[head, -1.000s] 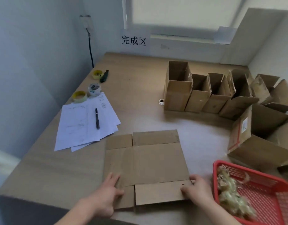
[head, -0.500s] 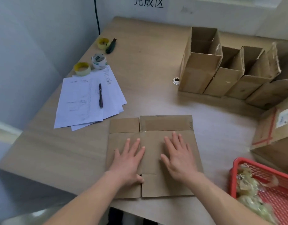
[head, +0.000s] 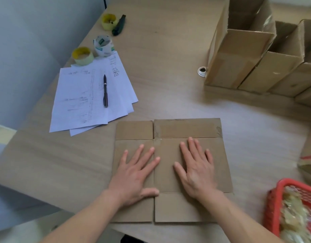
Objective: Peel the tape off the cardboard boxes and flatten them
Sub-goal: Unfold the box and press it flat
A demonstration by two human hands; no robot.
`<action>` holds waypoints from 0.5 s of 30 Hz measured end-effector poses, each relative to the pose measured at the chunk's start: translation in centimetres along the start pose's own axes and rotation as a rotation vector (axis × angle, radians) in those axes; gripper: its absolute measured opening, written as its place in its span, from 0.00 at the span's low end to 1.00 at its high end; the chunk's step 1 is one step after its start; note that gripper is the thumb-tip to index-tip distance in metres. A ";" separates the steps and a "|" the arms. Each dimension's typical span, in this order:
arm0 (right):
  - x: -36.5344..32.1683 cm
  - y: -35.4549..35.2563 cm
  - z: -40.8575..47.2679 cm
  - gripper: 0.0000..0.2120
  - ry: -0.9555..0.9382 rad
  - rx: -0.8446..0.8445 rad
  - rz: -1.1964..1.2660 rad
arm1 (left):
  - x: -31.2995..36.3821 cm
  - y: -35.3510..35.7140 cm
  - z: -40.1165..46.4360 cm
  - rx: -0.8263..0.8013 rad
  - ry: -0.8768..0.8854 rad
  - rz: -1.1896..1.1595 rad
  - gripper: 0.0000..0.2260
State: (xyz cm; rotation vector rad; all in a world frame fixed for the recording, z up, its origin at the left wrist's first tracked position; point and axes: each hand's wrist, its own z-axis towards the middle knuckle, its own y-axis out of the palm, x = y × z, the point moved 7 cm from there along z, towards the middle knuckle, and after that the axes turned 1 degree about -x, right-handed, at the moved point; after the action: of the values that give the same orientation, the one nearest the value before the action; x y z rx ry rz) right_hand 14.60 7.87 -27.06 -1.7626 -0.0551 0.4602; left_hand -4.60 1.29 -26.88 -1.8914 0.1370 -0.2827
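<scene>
I have both hands pressed palm-down on the flattened cardboard box (head: 170,165), which lies on the table (head: 168,67) right under them: my left hand (head: 135,174) is spread wide with straight fingers over the left panel, and my right hand (head: 196,169) lies flat with fingers nearly together on the middle panel. Neither hand grips anything. Beyond my right hand stand upright open boxes (head: 238,57); a red basket (head: 274,207) sits just right of that wrist.
</scene>
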 end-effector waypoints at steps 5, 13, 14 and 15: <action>4.6 -0.5 -0.3 0.35 0.238 0.008 -0.084 | -1.1 -0.2 -0.3 0.147 -0.324 -0.080 0.32; 5.4 -1.8 -1.2 0.39 0.344 0.027 0.124 | -2.0 1.1 0.0 0.001 -0.363 -0.096 0.34; 6.1 -2.5 -2.0 0.40 0.427 0.066 0.180 | -2.1 0.9 -0.3 -0.005 -0.363 -0.141 0.35; 6.6 -3.1 -3.1 0.40 0.506 0.099 0.197 | -2.3 0.8 -1.0 0.004 -0.367 -0.174 0.34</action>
State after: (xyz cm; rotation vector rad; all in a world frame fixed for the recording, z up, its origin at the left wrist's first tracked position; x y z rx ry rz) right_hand 22.35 7.64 -25.46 -1.7469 0.4939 0.1431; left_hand -7.03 0.67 -27.59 -1.9210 -0.2766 -0.0489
